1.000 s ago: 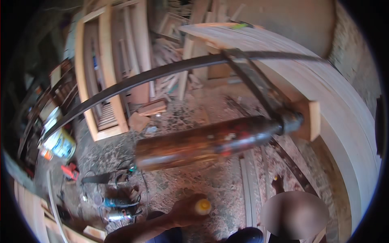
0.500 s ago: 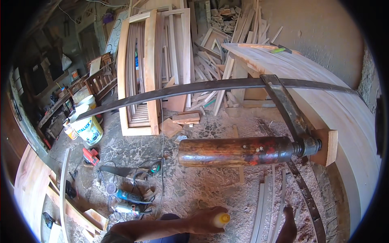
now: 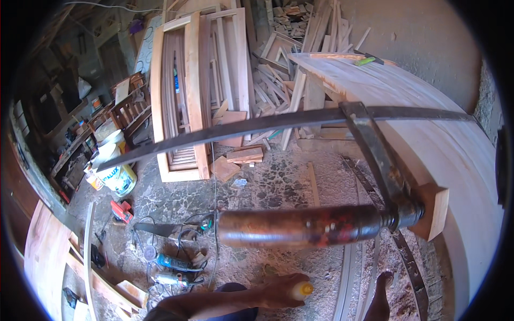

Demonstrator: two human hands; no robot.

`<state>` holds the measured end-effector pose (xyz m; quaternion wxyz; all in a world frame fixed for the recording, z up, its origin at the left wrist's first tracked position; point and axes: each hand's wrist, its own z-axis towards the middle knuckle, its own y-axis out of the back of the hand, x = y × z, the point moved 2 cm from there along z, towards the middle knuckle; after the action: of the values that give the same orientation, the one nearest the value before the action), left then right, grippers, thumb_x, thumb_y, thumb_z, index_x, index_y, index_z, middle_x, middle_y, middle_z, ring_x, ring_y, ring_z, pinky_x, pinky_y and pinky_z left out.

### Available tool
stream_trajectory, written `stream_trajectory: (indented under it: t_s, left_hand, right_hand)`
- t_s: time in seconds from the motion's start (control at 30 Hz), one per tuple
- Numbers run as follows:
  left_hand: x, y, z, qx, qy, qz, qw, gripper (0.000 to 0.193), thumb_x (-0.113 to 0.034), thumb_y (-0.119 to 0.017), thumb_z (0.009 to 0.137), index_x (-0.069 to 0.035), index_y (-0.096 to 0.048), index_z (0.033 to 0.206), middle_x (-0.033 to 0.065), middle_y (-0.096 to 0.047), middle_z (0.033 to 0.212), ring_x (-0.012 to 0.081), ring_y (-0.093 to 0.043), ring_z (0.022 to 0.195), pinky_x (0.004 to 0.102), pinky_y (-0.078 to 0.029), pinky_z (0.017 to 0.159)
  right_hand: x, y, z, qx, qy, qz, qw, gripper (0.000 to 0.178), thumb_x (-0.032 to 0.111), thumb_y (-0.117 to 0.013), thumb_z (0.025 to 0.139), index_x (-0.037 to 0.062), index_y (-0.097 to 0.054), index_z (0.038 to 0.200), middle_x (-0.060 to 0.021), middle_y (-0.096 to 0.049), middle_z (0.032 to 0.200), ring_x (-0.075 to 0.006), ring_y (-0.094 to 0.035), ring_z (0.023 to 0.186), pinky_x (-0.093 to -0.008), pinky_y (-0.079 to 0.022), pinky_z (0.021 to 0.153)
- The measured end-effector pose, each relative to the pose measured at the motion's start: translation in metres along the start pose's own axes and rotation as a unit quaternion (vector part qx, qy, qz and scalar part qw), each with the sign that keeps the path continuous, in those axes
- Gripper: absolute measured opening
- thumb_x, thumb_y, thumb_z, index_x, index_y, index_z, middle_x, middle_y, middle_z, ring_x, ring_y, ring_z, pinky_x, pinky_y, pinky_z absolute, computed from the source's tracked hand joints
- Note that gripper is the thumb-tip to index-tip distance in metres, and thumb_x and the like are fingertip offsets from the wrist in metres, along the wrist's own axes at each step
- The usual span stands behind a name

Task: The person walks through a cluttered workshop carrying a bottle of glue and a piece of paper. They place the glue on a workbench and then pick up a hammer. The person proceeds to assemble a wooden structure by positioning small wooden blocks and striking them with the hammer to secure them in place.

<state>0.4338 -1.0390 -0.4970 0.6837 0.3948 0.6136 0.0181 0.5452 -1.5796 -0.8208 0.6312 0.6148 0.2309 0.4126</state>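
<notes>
My left hand [image 3: 284, 291] reaches in from the lower edge, fingers wrapped round a pale squeeze bottle [image 3: 304, 290] with a yellow cap. Most of the bottle's body is hidden in the grip. Above it stretches a bar clamp [image 3: 369, 144] with a thick, worn wooden handle [image 3: 300, 227]. The clamp's screw end meets a small wood block [image 3: 438, 213] beside a broad pale wood panel [image 3: 428, 123] on the right. My right hand is out of view. At the lower right shows what looks like a bare foot [image 3: 379, 299].
Power tools [image 3: 174, 262] with cords and a handsaw [image 3: 160, 229] lie on the dusty floor, left. A red tool [image 3: 122, 210] and paint buckets [image 3: 120, 179] stand beyond. Door frames [image 3: 198, 96] lean behind, beside heaped offcuts [image 3: 270, 88]. Long strips [image 3: 347, 278] lie at lower right.
My left hand has shifted slightly right with the bottle. The clamp's wooden handle appears lower and further left, and the whole view has tilted a little.
</notes>
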Motion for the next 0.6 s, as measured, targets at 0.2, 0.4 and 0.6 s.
stream_trajectory:
  t_s: [0.2, 0.4, 0.6]
  left_hand:
    - [0.031, -0.055, 0.003, 0.035, -0.058, -0.180, 0.981, 0.072, -0.042, -0.076, 0.080, -0.013, -0.044, 0.138, 0.0136, -0.049, 0.136, 0.0349, -0.047, 0.127, 0.0506, -0.046, 0.100]
    - [-0.011, -0.032, -0.056, 0.029, 0.204, -0.508, 0.837, 0.055, -0.035, -0.064, 0.091, -0.010, -0.046, 0.136, 0.0118, -0.051, 0.134, 0.0325, -0.053, 0.119, 0.0499, -0.049, 0.095]
    - [-0.167, 0.087, -0.143, -0.062, -0.013, -0.097, 0.993, 0.065, -0.030, -0.086, 0.071, -0.012, -0.053, 0.124, 0.0116, -0.064, 0.114, 0.0304, -0.066, 0.099, 0.0377, -0.055, 0.083]
  right_hand:
    - [0.045, 0.029, -0.076, 0.011, 0.058, 0.065, 0.996, 0.023, 0.023, -0.056, 0.088, 0.0083, -0.062, 0.105, -0.0143, -0.067, 0.091, -0.0344, -0.064, 0.085, -0.0446, -0.051, 0.075]
    - [0.123, 0.040, -0.229, 0.105, 0.148, 0.194, 0.964, 0.026, 0.030, -0.058, 0.089, 0.0075, -0.062, 0.101, -0.0162, -0.067, 0.092, -0.0379, -0.063, 0.084, -0.0477, -0.050, 0.074]
    - [0.238, 0.318, -0.369, 0.330, -0.161, 0.434, 0.823, 0.018, 0.017, -0.060, 0.092, 0.0000, -0.058, 0.098, -0.0176, -0.069, 0.084, -0.0255, -0.071, 0.074, -0.0401, -0.056, 0.066]
